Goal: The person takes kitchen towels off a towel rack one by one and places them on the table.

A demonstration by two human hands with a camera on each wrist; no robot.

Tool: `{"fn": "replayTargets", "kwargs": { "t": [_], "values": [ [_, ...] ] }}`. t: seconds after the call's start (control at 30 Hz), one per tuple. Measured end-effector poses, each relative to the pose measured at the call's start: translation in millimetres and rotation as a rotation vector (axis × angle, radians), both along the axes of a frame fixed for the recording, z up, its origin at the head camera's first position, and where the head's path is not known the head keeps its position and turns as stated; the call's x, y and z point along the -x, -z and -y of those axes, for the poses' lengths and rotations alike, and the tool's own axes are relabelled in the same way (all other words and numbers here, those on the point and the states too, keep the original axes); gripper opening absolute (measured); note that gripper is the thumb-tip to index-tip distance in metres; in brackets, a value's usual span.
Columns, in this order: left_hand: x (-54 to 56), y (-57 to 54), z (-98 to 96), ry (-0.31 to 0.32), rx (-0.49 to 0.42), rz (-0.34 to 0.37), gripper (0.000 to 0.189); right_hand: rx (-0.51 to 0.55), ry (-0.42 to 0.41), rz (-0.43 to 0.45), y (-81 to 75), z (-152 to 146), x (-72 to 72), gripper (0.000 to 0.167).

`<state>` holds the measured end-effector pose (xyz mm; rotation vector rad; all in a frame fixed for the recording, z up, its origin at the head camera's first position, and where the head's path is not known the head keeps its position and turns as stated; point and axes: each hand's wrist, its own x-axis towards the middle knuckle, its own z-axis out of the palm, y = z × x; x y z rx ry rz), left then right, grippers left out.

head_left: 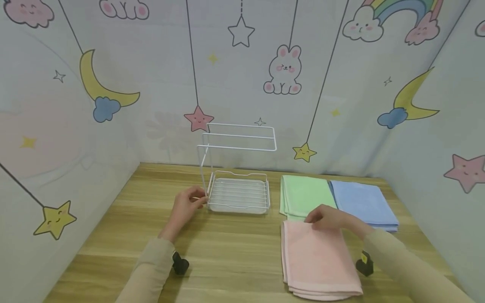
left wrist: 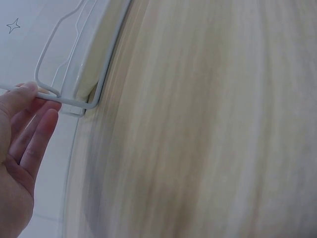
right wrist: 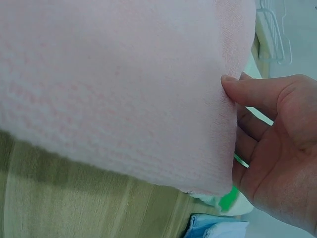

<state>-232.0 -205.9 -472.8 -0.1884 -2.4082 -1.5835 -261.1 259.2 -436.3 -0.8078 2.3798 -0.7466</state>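
A white wire rack with a pale tray in its base stands at the back of the table. My left hand pinches the rack's lower left wire; in the left wrist view, thumb and fingers close around that wire. With my right hand I pinch the far edge of a folded pink towel. In the right wrist view the thumb lies on the towel and the fingers go behind its edge. The pink towel overlaps the near edge of a folded green towel.
A folded blue towel lies right of the green one. White walls printed with cartoon stars, moons and rabbits enclose the wooden table at the back and sides. Black wrist devices sit below both cuffs.
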Motion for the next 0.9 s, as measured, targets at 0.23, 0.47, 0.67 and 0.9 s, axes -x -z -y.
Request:
{"fn": "replayTargets", "kwargs": {
  "t": [0.23,0.47,0.67,0.9],
  "values": [
    [-2.2,0.6,-0.5,-0.006,0.003,0.015,0.011,0.004,-0.030,0.024,1.6,-0.2,-0.9,0.021],
    [-1.4,-1.4,-0.1,-0.003,0.009,0.008,0.011,0.003,-0.070,0.048,0.9,0.0,0.5,0.022],
    [-0.9,-1.1,0.5,0.000,0.015,0.006,0.011,0.000,-0.087,0.057,0.2,-0.2,0.5,0.023],
    [-0.4,0.2,0.6,0.002,0.021,-0.003,0.011,0.026,-0.108,0.079,3.4,-9.2,0.7,0.026]
  ]
}}
